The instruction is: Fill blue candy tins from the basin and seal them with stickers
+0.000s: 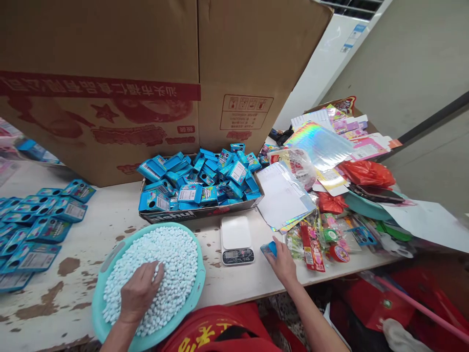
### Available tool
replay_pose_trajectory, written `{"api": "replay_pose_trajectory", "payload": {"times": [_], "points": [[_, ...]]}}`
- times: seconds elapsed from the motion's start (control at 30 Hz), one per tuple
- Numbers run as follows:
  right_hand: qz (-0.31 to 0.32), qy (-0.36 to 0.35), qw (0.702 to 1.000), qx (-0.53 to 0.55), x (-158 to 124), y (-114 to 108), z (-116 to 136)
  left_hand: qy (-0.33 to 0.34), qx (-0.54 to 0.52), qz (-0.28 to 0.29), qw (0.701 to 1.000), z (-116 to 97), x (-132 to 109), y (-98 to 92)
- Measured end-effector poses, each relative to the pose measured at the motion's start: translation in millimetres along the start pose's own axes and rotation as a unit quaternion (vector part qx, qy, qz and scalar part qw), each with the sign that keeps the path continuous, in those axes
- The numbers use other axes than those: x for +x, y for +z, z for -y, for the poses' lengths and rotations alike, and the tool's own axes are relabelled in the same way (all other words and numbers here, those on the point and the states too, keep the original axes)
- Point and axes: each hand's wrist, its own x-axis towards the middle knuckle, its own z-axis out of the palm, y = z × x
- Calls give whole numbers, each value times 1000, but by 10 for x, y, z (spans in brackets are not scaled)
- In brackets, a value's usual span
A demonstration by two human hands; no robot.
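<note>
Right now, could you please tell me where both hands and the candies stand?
Left hand down in candies, teal basin. Right hand on small blue box beside scale. Scale sits between hands.

Bright, even light falls from overhead, and the shadows are soft. The large brown cardboard box [146, 58] lays a faint shadow on the worn white table [110, 215] under its front edge. The shiny holographic sheet [318, 142] throws rainbow glare, and the heap of pale blue pellets [172, 259] looks slightly washed out. Wide-angle distortion bows straight lines and stretches the corners. The left edge is blurred.
</note>
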Motion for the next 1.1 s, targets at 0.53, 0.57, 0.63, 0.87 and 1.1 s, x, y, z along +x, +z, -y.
{"api": "replay_pose_trajectory", "payload": {"times": [0.53,0.57,0.63,0.87,1.1], "points": [[39,196,940,277,273,-451,-95,12,29,18,999,-20,-32,53],[28,197,925,324,222,-483,-121,6,24,16,1000,-10,-31,58],[10,203,860,468,105,-521,-130,-2,17,15,1000,8,-31,69],[129,205,611,754,-209,-404,297,-33,-2,25,999,35,-80,111],[198,161,542,800,-312,-239,804,-63,-12,20,998,32,-81,127]]}}
